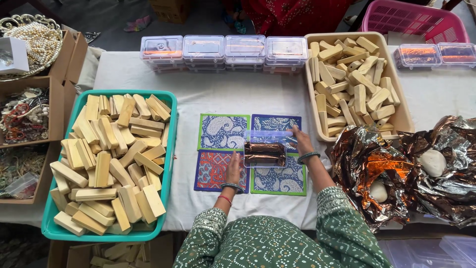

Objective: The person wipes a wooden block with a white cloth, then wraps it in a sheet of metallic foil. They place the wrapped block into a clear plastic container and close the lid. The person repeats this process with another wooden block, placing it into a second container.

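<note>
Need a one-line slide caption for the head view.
Both hands, left hand and right hand, on a clear plastic box between trays of wooden blocks.

Green white-dotted sleeves (342, 218); 2 metal bangles (308, 157); red thread bracelet (225, 199).

teal tray (171, 124) – wooden blocks (110, 159), foil (391, 164)

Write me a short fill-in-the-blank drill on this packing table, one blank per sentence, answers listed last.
1. Both hands, the left hand and the right hand, rest at a clear plastic ____ lined with copper foil.
2. The tray at the person's left, piled with pale wooden blocks, is coloured ____.
3. The clear box sits on ____ printed cloth squares.
4. At the table's far edge, closed clear containers stand in a ____.

Missing words: box; teal; four; row
</note>
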